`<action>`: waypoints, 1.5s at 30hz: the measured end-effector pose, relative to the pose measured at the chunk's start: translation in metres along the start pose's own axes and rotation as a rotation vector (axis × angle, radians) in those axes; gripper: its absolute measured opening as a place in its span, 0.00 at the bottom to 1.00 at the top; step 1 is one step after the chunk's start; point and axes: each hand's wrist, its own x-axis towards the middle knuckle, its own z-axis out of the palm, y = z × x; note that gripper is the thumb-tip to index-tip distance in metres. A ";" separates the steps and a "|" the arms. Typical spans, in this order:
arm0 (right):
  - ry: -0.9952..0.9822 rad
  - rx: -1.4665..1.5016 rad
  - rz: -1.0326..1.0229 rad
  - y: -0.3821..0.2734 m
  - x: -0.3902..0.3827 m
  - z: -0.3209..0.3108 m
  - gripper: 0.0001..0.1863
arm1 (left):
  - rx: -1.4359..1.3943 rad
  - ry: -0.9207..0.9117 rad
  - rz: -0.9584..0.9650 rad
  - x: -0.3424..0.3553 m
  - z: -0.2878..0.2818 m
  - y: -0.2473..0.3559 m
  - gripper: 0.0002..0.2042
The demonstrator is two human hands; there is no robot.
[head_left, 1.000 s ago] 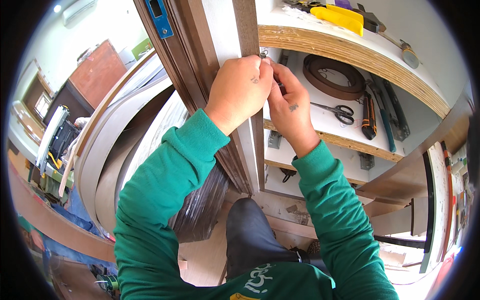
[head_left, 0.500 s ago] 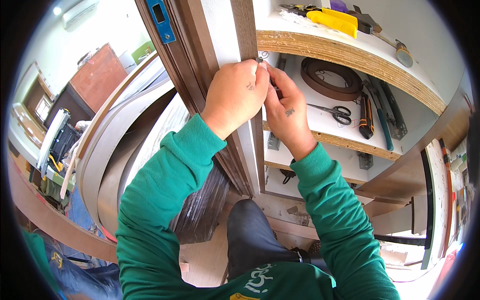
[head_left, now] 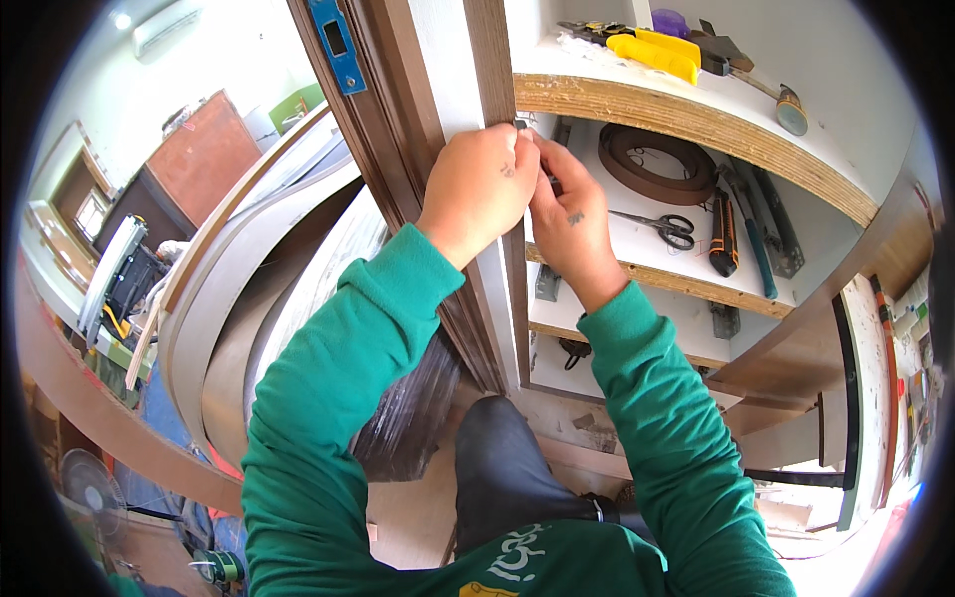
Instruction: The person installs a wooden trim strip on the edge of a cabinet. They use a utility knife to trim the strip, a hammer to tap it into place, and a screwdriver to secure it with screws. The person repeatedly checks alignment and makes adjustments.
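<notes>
My left hand and my right hand meet in front of the brown upright edge of the open cabinet. Both are closed, fingertips pinched together. A small dark piece pokes out at the tips, too hidden to name. More of something dark shows between my right thumb and fingers. On the shelf just right of my hands lie a brown roll of edge banding, black scissors and an orange-and-black utility knife.
Above, a plywood-edged shelf holds a yellow-handled tool and a hammer. A door frame with a blue strike plate stands left. Curved panels fill the far left; a fan stands lower left.
The view has shifted slightly, and my hands stay pinched together at the same cabinet edge. At lower left, a person in green has mostly left the picture, uncovering the fan.
</notes>
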 end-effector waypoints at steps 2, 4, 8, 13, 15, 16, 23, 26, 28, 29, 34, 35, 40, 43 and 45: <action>-0.008 -0.039 -0.023 -0.002 0.000 -0.002 0.18 | 0.017 0.013 0.022 -0.001 -0.002 0.001 0.18; -0.016 -0.042 -0.030 -0.003 0.001 -0.002 0.18 | 0.025 0.021 0.029 -0.001 -0.003 0.001 0.18; -0.023 0.029 -0.018 -0.003 0.003 -0.001 0.18 | 0.037 0.035 0.043 0.003 -0.003 -0.001 0.17; -0.020 0.003 -0.014 -0.003 0.004 0.000 0.17 | 0.041 0.045 0.077 0.006 -0.002 -0.002 0.17; -0.018 0.020 0.002 -0.003 0.005 0.000 0.17 | 0.041 0.046 0.088 0.008 -0.002 -0.002 0.16; -0.018 0.014 0.001 -0.003 0.006 0.000 0.17 | 0.041 0.039 0.080 0.008 -0.002 -0.003 0.16; -0.014 0.011 -0.031 0.001 0.009 0.001 0.17 | 0.014 0.027 0.031 0.011 -0.001 -0.003 0.17; -0.046 -0.007 0.018 -0.002 0.010 -0.006 0.18 | -0.043 0.005 0.010 0.008 -0.002 -0.002 0.17; -0.060 0.000 0.067 -0.005 0.009 -0.014 0.19 | -0.174 -0.067 -0.070 0.004 -0.006 -0.004 0.18; -0.059 0.011 0.100 -0.007 0.000 -0.020 0.20 | -0.287 -0.142 -0.155 -0.003 -0.007 -0.004 0.19; 0.069 0.072 0.501 -0.016 -0.054 -0.052 0.22 | -0.441 0.017 -0.235 -0.024 0.006 -0.002 0.20; 0.044 0.214 0.556 -0.021 -0.066 -0.061 0.22 | -0.606 0.079 -0.260 -0.025 0.011 0.002 0.19; 0.040 0.579 0.791 -0.053 -0.107 -0.094 0.21 | -1.005 0.067 -0.455 -0.016 0.030 0.023 0.20; 0.022 0.530 0.789 -0.072 -0.122 -0.108 0.23 | -1.036 0.185 -0.497 -0.017 0.038 0.036 0.15; 0.010 0.478 0.778 -0.083 -0.130 -0.118 0.24 | -0.437 0.445 -0.203 -0.017 0.033 0.032 0.11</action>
